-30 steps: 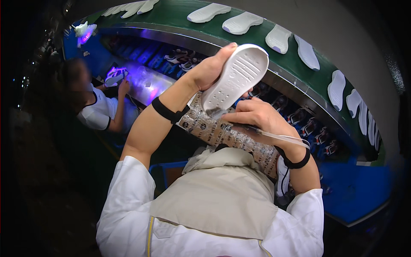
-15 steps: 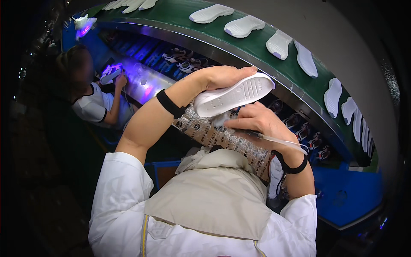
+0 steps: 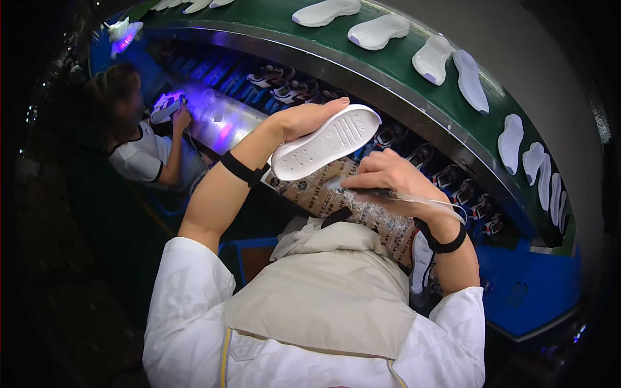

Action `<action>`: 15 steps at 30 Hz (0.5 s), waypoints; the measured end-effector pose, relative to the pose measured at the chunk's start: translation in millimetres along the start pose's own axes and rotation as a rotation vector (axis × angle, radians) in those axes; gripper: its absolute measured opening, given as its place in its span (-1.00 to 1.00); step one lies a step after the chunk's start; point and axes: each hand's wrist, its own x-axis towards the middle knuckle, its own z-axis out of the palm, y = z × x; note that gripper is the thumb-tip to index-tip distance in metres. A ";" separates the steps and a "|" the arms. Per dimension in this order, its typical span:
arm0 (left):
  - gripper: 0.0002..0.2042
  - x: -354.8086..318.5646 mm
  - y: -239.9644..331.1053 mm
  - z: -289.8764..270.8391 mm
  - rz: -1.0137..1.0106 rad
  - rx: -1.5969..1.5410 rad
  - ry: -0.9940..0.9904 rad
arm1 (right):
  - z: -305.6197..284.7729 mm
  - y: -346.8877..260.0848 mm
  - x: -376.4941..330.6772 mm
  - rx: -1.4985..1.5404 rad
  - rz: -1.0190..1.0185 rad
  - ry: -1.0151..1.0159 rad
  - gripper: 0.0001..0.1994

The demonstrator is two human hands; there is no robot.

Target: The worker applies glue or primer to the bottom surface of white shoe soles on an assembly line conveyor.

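A white shoe sole (image 3: 326, 143) is tilted up in front of me, with several grooves and small round dimples on its visible face. My left hand (image 3: 307, 121) is closed around its far edge. Just below and to the right, my right hand (image 3: 400, 178) grips a slim dark-handled brush (image 3: 374, 192) with a pale, blurred tip. A clear tube trails from the brush along my wrist. The tip is close under the sole's lower edge; I cannot tell whether they touch. Beneath both hands lies a work surface (image 3: 312, 196) covered with printed brown tape and clear film.
A green conveyor belt (image 3: 259, 15) carrying several white soles (image 3: 379, 32) curves across the far side and right. Shoe uppers (image 3: 294, 92) stand on a lower level behind its metal edge. Another shoe piece (image 3: 422, 262) lies by my right forearm. A co-worker (image 3: 139, 157) sits at left.
My left hand and the sole have moved left in the picture. My right hand stays near the same place with the brush, now farther from the sole. The soles on the belt have shifted slightly right.
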 end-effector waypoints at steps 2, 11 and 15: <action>-0.25 -3.4 -12.5 -7.7 0.038 0.030 0.084 | 11.7 2.8 1.9 0.133 -0.019 -0.008 -0.64; -0.02 -43.6 -212.0 -36.7 -0.048 -1.080 0.279 | 66.5 40.0 -16.6 0.556 0.504 0.447 -0.76; -0.07 -43.9 -313.1 -28.1 -0.284 -1.120 -0.151 | 93.2 47.0 -14.7 0.667 0.656 0.444 -0.78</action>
